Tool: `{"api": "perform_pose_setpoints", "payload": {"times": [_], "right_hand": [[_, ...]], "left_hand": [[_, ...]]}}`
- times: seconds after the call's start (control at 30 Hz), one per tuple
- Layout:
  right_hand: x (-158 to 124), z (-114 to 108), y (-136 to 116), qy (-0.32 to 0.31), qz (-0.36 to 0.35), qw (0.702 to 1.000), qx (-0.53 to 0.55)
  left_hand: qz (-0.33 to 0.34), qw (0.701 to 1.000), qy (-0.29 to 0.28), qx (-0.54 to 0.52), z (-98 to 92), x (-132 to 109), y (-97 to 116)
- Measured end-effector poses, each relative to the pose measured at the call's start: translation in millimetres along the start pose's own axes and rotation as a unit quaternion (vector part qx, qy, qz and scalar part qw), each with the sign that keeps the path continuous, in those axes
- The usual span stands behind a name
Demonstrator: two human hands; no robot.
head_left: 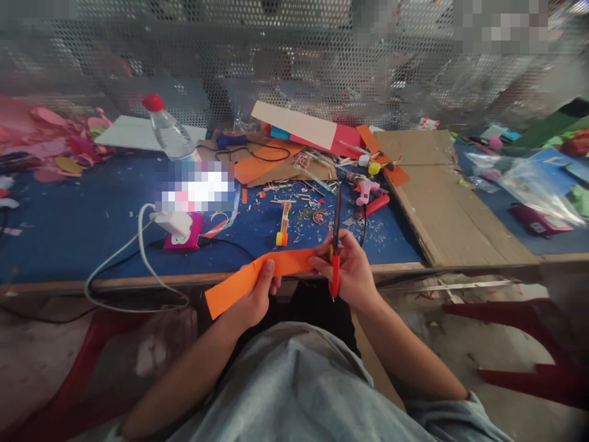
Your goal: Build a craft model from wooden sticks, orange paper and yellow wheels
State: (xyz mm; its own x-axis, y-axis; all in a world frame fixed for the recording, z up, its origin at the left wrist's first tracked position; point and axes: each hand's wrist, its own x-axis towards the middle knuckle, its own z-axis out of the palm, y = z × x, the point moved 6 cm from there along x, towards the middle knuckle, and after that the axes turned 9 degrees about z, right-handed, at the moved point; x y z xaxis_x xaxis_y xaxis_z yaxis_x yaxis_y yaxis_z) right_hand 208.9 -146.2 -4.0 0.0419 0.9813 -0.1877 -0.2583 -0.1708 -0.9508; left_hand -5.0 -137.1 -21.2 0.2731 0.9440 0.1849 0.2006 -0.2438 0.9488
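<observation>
A bright orange strip [234, 287], which looks like paper or foam sheet, stretches between my two hands over the table's front edge. My left hand [258, 298] grips it near the middle, thumb on top. My right hand [352, 276] is closed around a long upright tool [335, 276] with a black upper part and a red lower part; its exact kind is unclear. Thumb and fingers of that hand also pinch the strip's right end. Just beyond the strip, a small stick-built piece [284, 224] with a yellow and orange end lies on the blue tabletop [230, 252].
Scraps and sticks litter the middle, near a pink glue gun [367, 190] and a red-handled tool [377, 204]. Cardboard [427, 209] lies right. At left are a water bottle [172, 132], a magenta power block [184, 233] and a looping white cable [103, 264].
</observation>
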Motion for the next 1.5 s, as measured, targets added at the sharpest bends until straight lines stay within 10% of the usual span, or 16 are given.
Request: {"api": "perform_pose_setpoints", "payload": {"times": [0.33,0.67,0.9,1.5], "right_hand": [[-4,0,3,0.022,0.015,0.998,0.048],[-19,0,6,0.01,0.02,0.997,0.071],[-25,-2,5,0.008,0.001,0.998,0.059],[-27,-13,16,0.021,-0.055,0.998,0.022]], "left_hand": [[0.061,0.987,-0.013,-0.145,16.9,3,2],[0.243,0.965,-0.011,-0.099,-9.0,8,2],[0.175,0.952,-0.084,-0.237,8.4,6,13],[0.016,0.93,-0.035,-0.365,66.4,11,10]]}}
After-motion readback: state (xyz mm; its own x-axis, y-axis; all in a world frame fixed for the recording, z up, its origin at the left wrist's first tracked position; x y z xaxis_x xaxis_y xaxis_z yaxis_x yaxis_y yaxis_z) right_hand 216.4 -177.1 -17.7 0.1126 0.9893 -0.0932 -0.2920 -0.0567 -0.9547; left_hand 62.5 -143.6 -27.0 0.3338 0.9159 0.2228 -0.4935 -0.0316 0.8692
